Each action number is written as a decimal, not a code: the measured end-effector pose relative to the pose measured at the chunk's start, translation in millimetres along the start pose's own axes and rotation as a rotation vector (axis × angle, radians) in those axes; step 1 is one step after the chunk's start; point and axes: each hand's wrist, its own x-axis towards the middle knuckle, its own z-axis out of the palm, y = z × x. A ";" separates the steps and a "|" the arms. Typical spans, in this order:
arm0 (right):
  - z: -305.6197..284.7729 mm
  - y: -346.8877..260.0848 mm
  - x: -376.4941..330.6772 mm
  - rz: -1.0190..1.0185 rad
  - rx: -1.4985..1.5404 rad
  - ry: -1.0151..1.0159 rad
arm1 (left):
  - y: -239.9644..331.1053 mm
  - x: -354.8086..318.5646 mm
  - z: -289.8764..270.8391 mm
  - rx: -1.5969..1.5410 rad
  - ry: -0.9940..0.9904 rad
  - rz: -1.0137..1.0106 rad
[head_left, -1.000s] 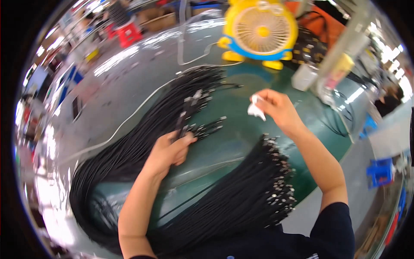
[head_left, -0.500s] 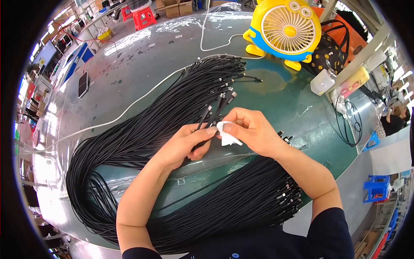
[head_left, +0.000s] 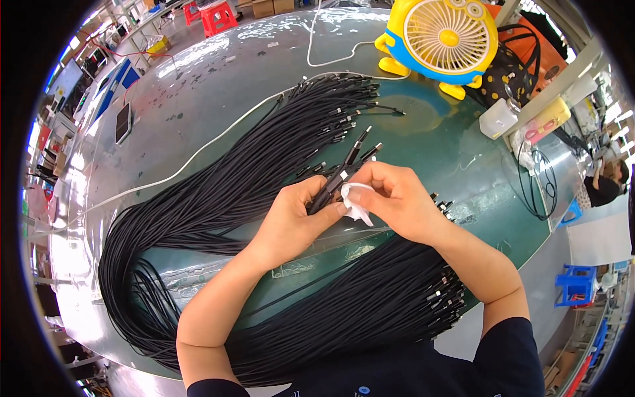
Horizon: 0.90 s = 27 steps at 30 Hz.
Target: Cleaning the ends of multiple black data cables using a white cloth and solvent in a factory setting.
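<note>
Several black cable ends with metal plugs stick up out of my left hand, which is closed around them. My right hand pinches a small white cloth against these cable ends, close to my left thumb. Beyond and beneath my hands lies a thick bundle of black cables; it curves round at the left and comes back toward me. Its far plug ends fan out past my hands, and its near plug ends lie by my right forearm.
A yellow and blue fan stands at the far right of the green table. A white bottle and a black bag are beside it. A phone lies at the left. A white cord crosses behind the bundle.
My left hand has turned, and the held cable ends now fan out more to the upper right. The cloth in my right hand has shifted slightly right along with them.
</note>
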 end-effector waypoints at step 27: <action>-8.9 6.1 -12.8 -0.262 -0.613 0.109 | -12.7 8.7 -5.0 -0.067 -0.003 -0.091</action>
